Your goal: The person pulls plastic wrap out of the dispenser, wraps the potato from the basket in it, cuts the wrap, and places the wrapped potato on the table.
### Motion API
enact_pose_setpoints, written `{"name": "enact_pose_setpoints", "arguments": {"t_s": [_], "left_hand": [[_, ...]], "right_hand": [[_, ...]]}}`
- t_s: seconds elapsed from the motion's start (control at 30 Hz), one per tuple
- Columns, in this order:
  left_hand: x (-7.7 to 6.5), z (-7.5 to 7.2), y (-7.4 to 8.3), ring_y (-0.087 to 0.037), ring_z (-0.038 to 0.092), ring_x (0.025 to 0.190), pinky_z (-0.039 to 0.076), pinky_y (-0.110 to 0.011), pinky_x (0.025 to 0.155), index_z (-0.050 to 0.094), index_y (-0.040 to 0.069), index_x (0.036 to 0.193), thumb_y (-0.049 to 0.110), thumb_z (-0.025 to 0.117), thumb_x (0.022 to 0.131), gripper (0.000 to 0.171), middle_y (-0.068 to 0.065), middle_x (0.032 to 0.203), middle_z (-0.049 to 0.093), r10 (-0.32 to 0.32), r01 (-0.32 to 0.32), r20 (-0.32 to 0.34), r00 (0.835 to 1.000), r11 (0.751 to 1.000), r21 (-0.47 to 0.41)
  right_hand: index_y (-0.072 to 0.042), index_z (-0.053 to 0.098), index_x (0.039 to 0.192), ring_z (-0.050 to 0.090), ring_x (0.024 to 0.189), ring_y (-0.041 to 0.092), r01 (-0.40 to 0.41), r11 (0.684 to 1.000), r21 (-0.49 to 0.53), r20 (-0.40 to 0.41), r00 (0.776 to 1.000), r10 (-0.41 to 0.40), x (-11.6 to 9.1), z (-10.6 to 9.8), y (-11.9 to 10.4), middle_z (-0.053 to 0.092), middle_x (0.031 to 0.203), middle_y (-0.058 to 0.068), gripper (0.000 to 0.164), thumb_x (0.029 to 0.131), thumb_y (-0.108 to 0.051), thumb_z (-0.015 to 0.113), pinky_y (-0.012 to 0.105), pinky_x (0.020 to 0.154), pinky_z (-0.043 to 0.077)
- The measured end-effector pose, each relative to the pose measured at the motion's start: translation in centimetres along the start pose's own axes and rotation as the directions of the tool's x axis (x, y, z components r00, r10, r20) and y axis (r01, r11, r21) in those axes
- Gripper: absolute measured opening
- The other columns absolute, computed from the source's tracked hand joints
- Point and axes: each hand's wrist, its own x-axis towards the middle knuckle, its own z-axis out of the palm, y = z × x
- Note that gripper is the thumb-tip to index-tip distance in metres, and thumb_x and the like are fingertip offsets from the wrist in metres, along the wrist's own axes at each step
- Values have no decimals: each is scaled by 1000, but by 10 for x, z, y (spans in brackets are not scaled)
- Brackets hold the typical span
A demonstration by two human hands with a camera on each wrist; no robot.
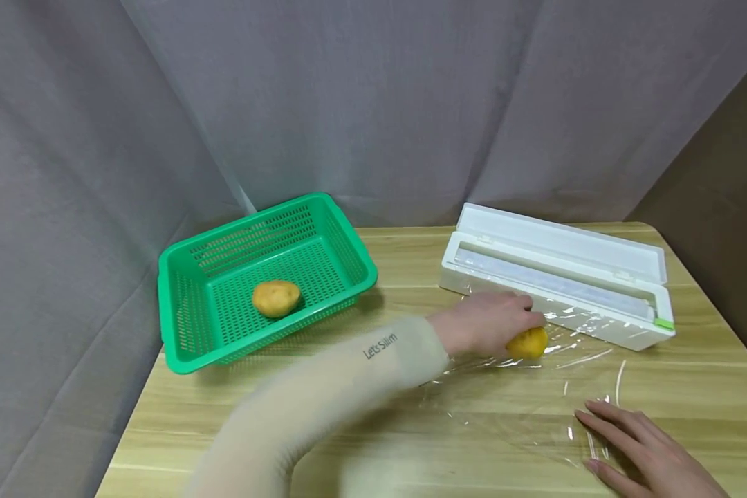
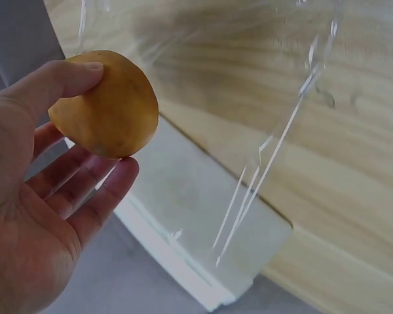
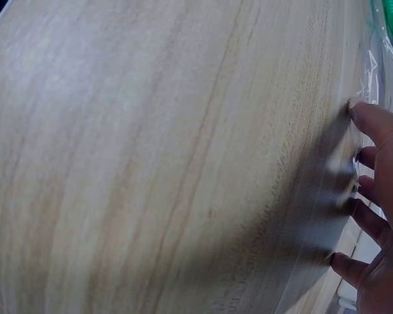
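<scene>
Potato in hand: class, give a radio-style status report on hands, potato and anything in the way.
Left hand grips potato. Right hand touches clear film. Potato over film, contact unclear. Open white box just beyond.

dark lettering (image 1: 380, 346) on your cream left sleeve (image 1: 333, 380), up near the cuff, first word's "Let's", second looks like "Slim" but kinda hard to make out, runs along your forearm
</scene>
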Motion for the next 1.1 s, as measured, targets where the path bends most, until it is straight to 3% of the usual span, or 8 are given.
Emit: {"name": "enact_pose_setpoints", "arguments": {"t_s": [0.23, 0.37, 0.53, 0.83, 1.1], "left_hand": [[10, 14, 11, -4, 54, 113, 48, -19, 93, 58, 34, 147, 52, 73, 99, 53, 12, 127, 56, -2, 1, 26, 1000, 1000, 24], [13, 20, 16, -3, 54, 115, 49, -19, 93, 56, 36, 149, 55, 68, 101, 53, 13, 130, 55, -20, 18, 51, 998, 999, 31], [15, 26, 20, -2, 54, 117, 49, -20, 94, 56, 38, 149, 49, 73, 100, 53, 13, 135, 54, -34, 33, 72, 997, 999, 19], [12, 35, 20, -3, 53, 122, 50, -20, 92, 55, 39, 151, 53, 71, 100, 55, 13, 136, 54, -31, 31, 34, 999, 999, 7], [7, 40, 18, -3, 50, 126, 50, -20, 94, 49, 40, 155, 44, 78, 97, 65, 13, 136, 51, -13, 13, 27, 1000, 1000, -6]], "right_hand": [[-31, 68, 142, 33, 131, -13, -26, 1000, 9, 29, 999, 26, -1, 1, 1, 58, 141, -6, 77, 72, -37, 99, -1, 110, 3], [-29, 69, 141, 27, 134, -18, -13, 1000, 15, 25, 1000, 13, -1, 0, 1, 58, 141, -4, 78, 71, -36, 99, 2, 114, 2], [-28, 68, 142, 21, 136, -21, -9, 1000, 23, 26, 1000, 9, -2, 0, 1, 58, 141, -3, 76, 72, -35, 99, 3, 115, 2], [-30, 68, 141, 32, 131, -13, -38, 999, 10, 48, 998, 38, -2, 1, 0, 59, 139, -3, 73, 74, -37, 97, 2, 114, 1], [-31, 69, 140, 37, 127, -9, -59, 998, -3, 58, 997, 59, -3, 1, 0, 59, 139, -3, 71, 75, -39, 97, 1, 113, 0]]}}
